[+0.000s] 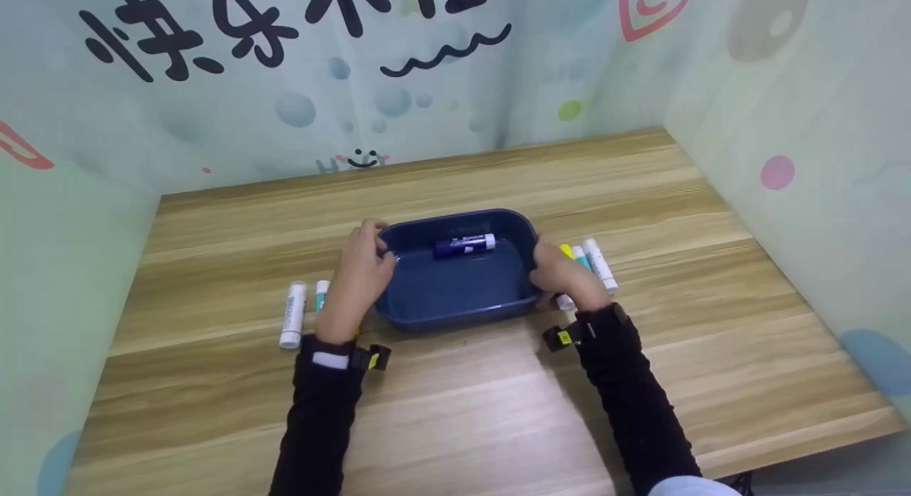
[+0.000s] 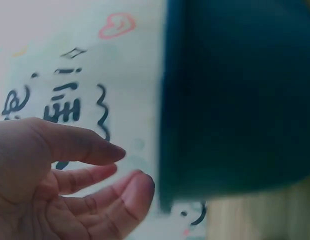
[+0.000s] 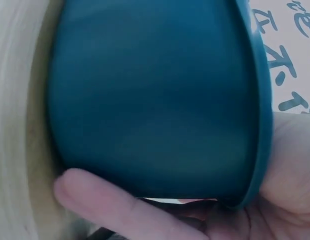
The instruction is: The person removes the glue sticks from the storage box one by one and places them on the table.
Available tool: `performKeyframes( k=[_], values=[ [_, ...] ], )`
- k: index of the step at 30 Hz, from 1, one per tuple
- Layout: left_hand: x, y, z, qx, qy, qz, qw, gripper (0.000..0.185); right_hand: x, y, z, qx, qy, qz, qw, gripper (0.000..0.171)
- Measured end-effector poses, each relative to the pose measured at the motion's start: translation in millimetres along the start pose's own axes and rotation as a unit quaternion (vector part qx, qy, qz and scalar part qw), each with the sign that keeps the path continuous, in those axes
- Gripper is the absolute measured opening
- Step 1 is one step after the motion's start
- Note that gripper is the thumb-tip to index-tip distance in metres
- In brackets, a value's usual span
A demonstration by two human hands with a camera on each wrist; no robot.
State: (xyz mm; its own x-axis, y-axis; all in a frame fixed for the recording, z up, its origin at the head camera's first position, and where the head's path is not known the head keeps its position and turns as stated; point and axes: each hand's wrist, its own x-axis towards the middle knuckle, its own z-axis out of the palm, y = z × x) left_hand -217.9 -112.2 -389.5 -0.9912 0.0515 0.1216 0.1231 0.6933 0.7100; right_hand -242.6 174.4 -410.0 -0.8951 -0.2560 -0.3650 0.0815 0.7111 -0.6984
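A dark blue rectangular tub (image 1: 462, 317) is between my two hands on the wooden table. Inside it, toward the back wall, lies a purple tube with a white cap (image 1: 464, 245), shaped like a glue stick. My left hand (image 1: 359, 272) is at the tub's left end. From the left wrist, its loosely bent fingers (image 2: 120, 200) show beside the tub's wall (image 2: 240, 100), with a gap between thumb and fingers. My right hand (image 1: 566, 274) grips the right end: one finger (image 3: 110, 205) lies along the outer wall (image 3: 155, 100), and the palm is at the rim.
To the left of the tub stand out a white tube (image 1: 292, 315) and a teal-and-white tube (image 1: 322, 294), partly behind my left wrist. Right of it, several tubes, including a white one (image 1: 600, 265), lie partly under my right hand. Printed cloth walls enclose the table's back and sides.
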Motion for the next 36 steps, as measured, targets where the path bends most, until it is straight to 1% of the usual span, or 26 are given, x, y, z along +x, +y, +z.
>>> performKeyframes(
  k=[2,4,7,10,12,14,19,22,24,27,30,33,36],
  values=[
    [1.0,0.6,10.0,-0.002,0.006,0.022,0.9997,0.043,-0.5,1.4,2.7,-0.013,0.014,-0.013,1.000,0.077],
    [1.8,1.2,20.8,0.005,0.006,0.033,0.9994,0.042,-1.7,3.0,5.9,-0.026,0.036,-0.022,0.999,0.077],
    [2.4,1.6,36.7,0.043,-0.003,0.025,0.9987,0.042,-5.0,5.2,10.8,-0.056,0.079,-0.034,0.995,0.071],
    [2.3,1.7,50.6,0.068,-0.018,0.020,0.9973,0.045,-7.9,7.3,15.3,-0.094,0.115,-0.045,0.988,0.068],
    [1.6,0.8,57.5,0.086,-0.027,0.026,0.9957,0.049,-9.3,8.0,17.7,-0.115,0.131,-0.053,0.983,0.069],
    [1.2,0.0,62.2,0.098,-0.032,0.038,0.9940,0.057,-10.1,8.4,19.3,-0.114,0.138,-0.057,0.982,0.069],
    [0.1,-0.8,66.2,0.140,-0.051,0.065,0.9867,0.076,-10.9,9.2,20.1,-0.105,0.146,-0.063,0.982,0.061],
    [-0.6,-1.9,67.8,0.158,-0.078,0.084,0.9807,0.080,-11.2,9.1,19.4,-0.103,0.140,-0.058,0.983,0.060],
    [-0.8,-3.1,68.6,0.166,-0.094,0.097,0.9768,0.079,-11.0,8.7,19.2,-0.103,0.136,-0.055,0.984,0.060],
    [-1.2,-3.2,68.2,0.173,-0.121,0.111,0.9711,0.073,-11.6,7.8,18.9,-0.104,0.134,-0.055,0.984,0.059],
    [-1.7,-2.9,67.7,0.174,-0.138,0.128,0.9664,0.059,-11.6,8.1,18.6,-0.107,0.136,-0.057,0.983,0.058],
    [-1.9,-2.5,67.4,0.169,-0.146,0.141,0.9644,0.044,-10.9,8.7,18.4,-0.107,0.136,-0.052,0.984,0.057],
    [-1.5,-2.1,67.2,0.163,-0.151,0.146,0.9641,0.034,-10.1,8.6,17.8,-0.103,0.134,-0.045,0.985,0.057]
  ],
)
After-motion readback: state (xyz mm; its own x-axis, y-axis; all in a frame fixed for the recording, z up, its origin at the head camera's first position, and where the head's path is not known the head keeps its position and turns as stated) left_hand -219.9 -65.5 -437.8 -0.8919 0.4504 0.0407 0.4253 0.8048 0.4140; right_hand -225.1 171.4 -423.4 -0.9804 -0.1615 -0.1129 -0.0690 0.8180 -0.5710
